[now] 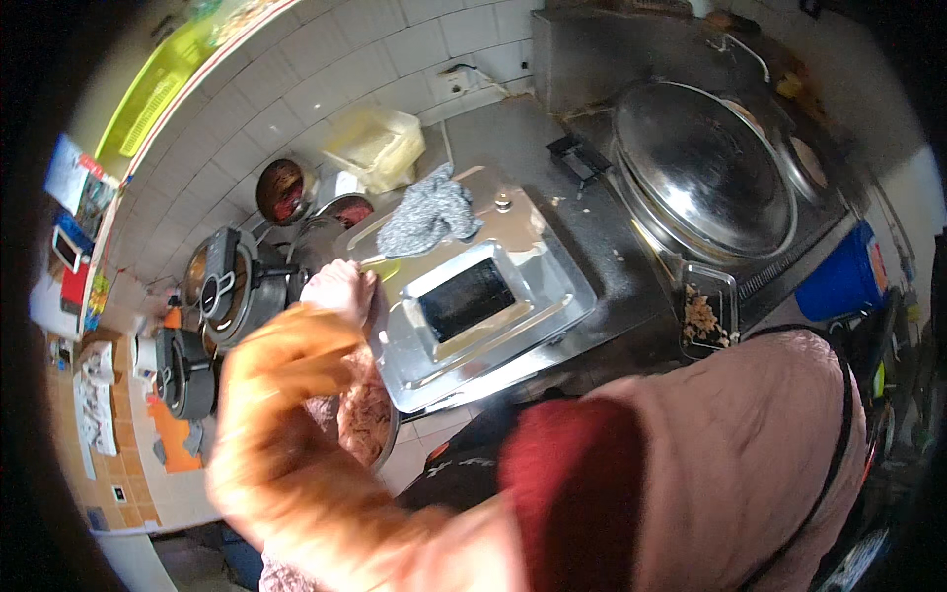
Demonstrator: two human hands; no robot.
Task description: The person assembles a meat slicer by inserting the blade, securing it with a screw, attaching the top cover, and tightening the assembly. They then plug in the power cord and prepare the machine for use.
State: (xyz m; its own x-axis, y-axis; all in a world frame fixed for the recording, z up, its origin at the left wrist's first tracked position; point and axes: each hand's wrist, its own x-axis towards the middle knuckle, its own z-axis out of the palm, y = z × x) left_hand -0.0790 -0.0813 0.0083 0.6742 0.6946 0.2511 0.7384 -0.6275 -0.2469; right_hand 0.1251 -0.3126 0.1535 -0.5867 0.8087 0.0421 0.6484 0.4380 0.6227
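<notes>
My left hand (340, 289), at the end of an orange-lit sleeve, is at the left edge of a steel tray-topped unit (552, 296). Its fingers look curled; what they close on is hidden. A thin yellow-green strip (390, 268) lies just beside the fingers. The unit's top has a dark rectangular opening (469, 299) in a raised steel frame. A crumpled grey cloth (429, 212) lies behind the opening. Below my left forearm, partly covered by it, is a metal basin of pinkish ground meat (365, 419). My right hand is out of sight; only a pink sleeve shows.
A large domed metal lid (700, 163) covers a wide pan at the right. Near it are a small steel tray of crumbly food (702, 314) and a blue bucket (838, 276). A yellow plastic basket (380, 148), pots and dark cookers (237, 281) stand left by the tiled wall.
</notes>
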